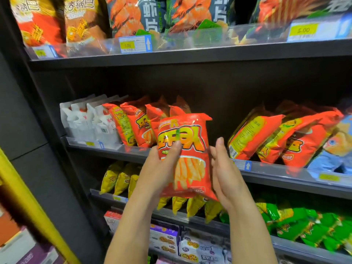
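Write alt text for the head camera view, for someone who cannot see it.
A left hand grips a red snack bag picturing fries before a dark shop shelf, the right hand flat by its right edge. Behind it, matching red bags stand on the shelf.

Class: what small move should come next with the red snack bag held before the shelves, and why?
Probably ease the red bag forward into the gap on the middle shelf, beside the matching red bags: the left hand grips it, the right hand flanks it open.
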A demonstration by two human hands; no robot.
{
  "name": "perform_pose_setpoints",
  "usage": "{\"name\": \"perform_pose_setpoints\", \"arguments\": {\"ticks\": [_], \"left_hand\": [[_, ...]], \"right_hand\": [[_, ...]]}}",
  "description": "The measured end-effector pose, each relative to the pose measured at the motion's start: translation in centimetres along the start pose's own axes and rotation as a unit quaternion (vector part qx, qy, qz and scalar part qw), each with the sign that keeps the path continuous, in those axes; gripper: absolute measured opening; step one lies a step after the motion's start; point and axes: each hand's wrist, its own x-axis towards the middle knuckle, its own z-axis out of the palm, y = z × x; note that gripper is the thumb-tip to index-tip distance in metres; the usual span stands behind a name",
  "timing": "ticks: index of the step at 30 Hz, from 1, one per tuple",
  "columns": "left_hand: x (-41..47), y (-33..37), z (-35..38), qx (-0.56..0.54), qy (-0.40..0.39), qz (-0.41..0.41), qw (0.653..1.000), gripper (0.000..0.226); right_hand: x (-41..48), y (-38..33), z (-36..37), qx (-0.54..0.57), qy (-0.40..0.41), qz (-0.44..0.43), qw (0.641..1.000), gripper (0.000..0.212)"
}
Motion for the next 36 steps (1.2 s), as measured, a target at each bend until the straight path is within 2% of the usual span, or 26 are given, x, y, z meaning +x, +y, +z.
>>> {"name": "perform_pose_setpoints", "arguments": {"ticks": [2, 5, 11, 15, 19, 23, 26, 32, 36], "left_hand": [[0.0, -0.1, -0.4, -0.084, -0.013, -0.040, 0.996, 0.050], [0.1, -0.3, -0.7, -0.155, -0.016, -0.062, 0.986, 0.044], [0.7, -0.9, -0.9, -0.215, -0.004, -0.062, 0.975, 0.049], [0.8, -1.0, -1.1, -0.167, 0.004, -0.027, 0.986, 0.044], [1.3, -1.7, -1.2, -0.065, 0.032, 0.062, 0.995, 0.061], [1.3, -2.6, -2.0, 0.028, -0.036, 0.135, 0.990, 0.051], [1.3, -2.8, -3.1, 0.068, -0.072, 0.177, 0.979, 0.063], [1.1, -2.8, -3.7, 0.085, -0.075, 0.184, 0.976, 0.064], [1.1, -2.5, -4.3, 0.091, -0.099, 0.180, 0.974, 0.067]], "right_hand": [[-0.1, -0.4, -0.5, -0.010, -0.005, -0.008, 1.000, 0.067], [0.0, -0.7, -0.6, -0.013, -0.004, -0.026, 1.000, 0.078], [0.4, -0.5, -0.2, -0.020, -0.009, -0.041, 0.999, 0.078], [0.6, -0.4, 0.0, -0.029, -0.024, -0.051, 0.998, 0.071], [0.4, -0.2, 0.4, -0.065, -0.084, -0.072, 0.992, 0.043], [1.0, 0.7, -0.8, -0.148, -0.066, -0.126, 0.979, 0.051], [1.5, 0.9, -2.1, -0.177, -0.077, -0.170, 0.966, 0.054], [1.9, 1.3, -3.3, -0.192, -0.083, -0.205, 0.956, 0.057], [1.8, 1.1, -3.4, -0.190, -0.100, -0.186, 0.959, 0.056]]}}
